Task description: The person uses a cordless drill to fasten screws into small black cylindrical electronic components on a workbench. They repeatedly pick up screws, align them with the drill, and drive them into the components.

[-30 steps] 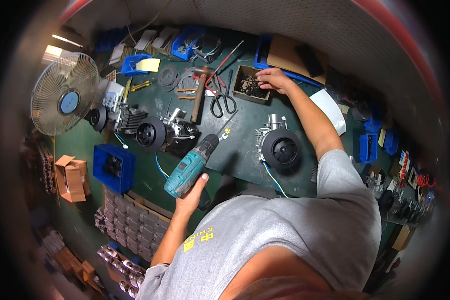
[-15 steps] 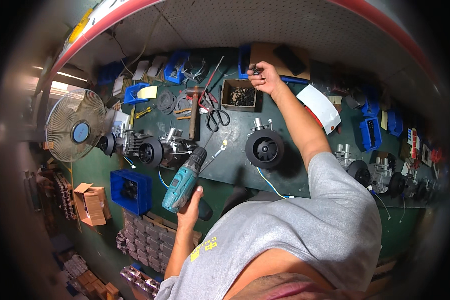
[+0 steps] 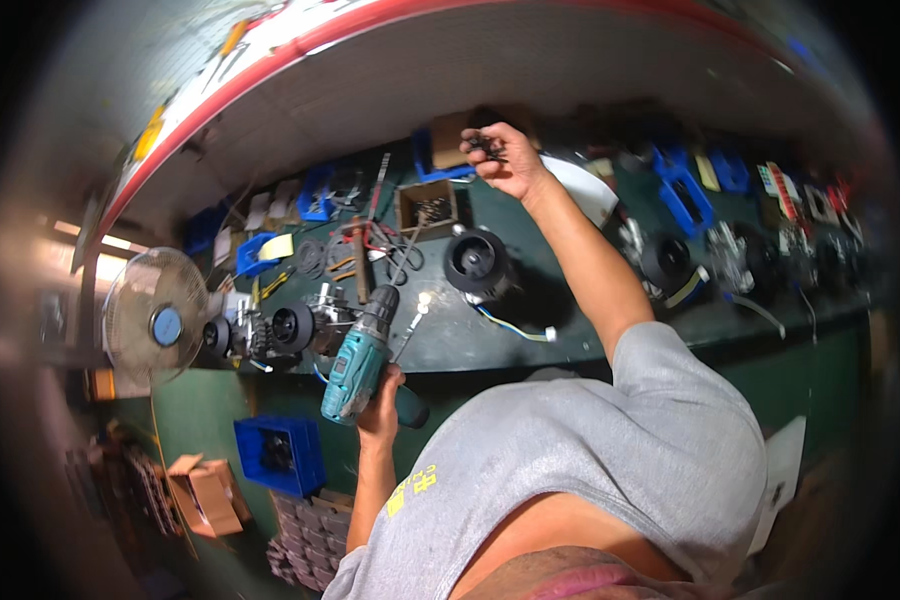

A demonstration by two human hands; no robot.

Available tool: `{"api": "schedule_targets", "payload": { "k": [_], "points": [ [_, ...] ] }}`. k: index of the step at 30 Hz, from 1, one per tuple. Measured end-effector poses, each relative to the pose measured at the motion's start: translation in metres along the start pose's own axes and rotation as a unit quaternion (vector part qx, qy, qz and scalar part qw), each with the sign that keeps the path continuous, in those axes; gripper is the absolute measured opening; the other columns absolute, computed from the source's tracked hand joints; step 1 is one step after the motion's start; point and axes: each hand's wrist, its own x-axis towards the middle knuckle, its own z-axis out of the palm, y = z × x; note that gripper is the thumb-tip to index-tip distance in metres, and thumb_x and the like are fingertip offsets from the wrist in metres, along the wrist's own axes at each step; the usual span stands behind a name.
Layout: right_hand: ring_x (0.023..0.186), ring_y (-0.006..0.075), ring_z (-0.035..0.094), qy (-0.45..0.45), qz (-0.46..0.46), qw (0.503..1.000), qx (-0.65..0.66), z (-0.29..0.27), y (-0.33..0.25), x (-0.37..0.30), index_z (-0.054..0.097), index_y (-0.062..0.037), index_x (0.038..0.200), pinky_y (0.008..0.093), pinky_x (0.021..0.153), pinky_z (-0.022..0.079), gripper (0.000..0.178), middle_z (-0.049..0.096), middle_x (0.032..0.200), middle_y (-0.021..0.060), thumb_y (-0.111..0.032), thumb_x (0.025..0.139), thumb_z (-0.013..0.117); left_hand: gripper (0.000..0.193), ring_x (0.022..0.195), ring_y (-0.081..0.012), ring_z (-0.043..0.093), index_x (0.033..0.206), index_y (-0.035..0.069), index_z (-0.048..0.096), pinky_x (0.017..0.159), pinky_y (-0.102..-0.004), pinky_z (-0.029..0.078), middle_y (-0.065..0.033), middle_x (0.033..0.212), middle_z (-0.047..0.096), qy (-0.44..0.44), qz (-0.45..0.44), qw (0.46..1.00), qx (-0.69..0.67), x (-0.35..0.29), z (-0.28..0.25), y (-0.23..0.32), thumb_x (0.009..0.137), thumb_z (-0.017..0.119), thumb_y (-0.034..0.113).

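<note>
My left hand point(image 3: 382, 408) grips the handle of a teal cordless drill point(image 3: 353, 372), whose black chuck points up toward the bench. Stretched out over the back of the bench, my right hand point(image 3: 515, 168) has its fingers curled round a cluster of small dark pieces that look like screws point(image 3: 485, 148). Below that hand stands a motor unit with a black fan wheel point(image 3: 475, 258), its blue and yellow wires ending in a white plug. A cardboard box point(image 3: 406, 212) of small parts lies to the left of my right hand.
A hammer point(image 3: 360, 262) and scissors point(image 3: 403, 262) lie left of the motor unit. More motor units point(image 3: 295, 328) stand at the left and right. A table fan point(image 3: 156, 318) is at far left. Below the bench are a blue bin point(image 3: 280, 455) and an open carton point(image 3: 208, 495).
The view has shifted, so the bench sits differently in it. My right hand has turned, showing more of the dark pieces in it. My left hand still holds the drill.
</note>
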Motion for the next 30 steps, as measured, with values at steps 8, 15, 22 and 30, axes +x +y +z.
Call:
{"api": "schedule_targets", "payload": {
  "k": [8,15,22,30],
  "points": [
    [0.068,0.0092,0.051,0.109,-0.013,0.993,0.051,0.022,0.041,-0.189,0.061,-0.0038,0.096,0.0169,0.046,0.038,0.013,0.060,0.090,0.0059,-0.017,0.095,0.061,0.024,0.074,-0.0161,0.063,0.111,-0.004,0.064,0.072,-0.0310,0.051,-0.0074,0.081,0.066,-0.115,0.035,0.989,-0.085,-0.041,-0.015,-0.002,0.093,0.068,0.011],
    [0.069,0.0114,0.051,0.228,-0.038,0.969,0.092,0.042,0.090,-0.334,0.062,-0.0041,0.098,0.0178,0.045,0.037,0.013,0.060,0.092,0.0075,-0.016,0.095,0.057,0.020,0.074,-0.0143,0.061,0.106,0.001,0.066,0.071,-0.0289,0.049,-0.0036,0.084,0.065,-0.258,0.019,0.959,-0.118,-0.062,-0.007,0.016,0.090,0.073,0.011],
    [0.079,0.0104,0.059,0.259,-0.102,0.959,0.043,0.037,0.100,-0.390,0.065,-0.0061,0.109,0.0154,0.049,0.038,0.016,0.063,0.097,0.0042,-0.014,0.095,0.068,0.026,0.088,-0.0153,0.063,0.111,0.005,0.068,0.082,-0.0315,0.051,-0.0025,0.097,0.067,-0.328,0.045,0.941,-0.068,-0.067,0.005,0.011,0.088,0.077,0.011],
    [0.087,0.0106,0.061,0.305,-0.173,0.936,0.014,0.018,0.063,-0.428,0.067,-0.0072,0.108,0.0146,0.048,0.036,0.015,0.067,0.100,0.0046,-0.011,0.095,0.070,0.026,0.094,-0.0156,0.063,0.113,0.006,0.068,0.085,-0.0323,0.051,-0.0027,0.103,0.068,-0.344,-0.017,0.931,-0.122,-0.075,0.049,0.027,0.088,0.076,0.010]
  ]
}}
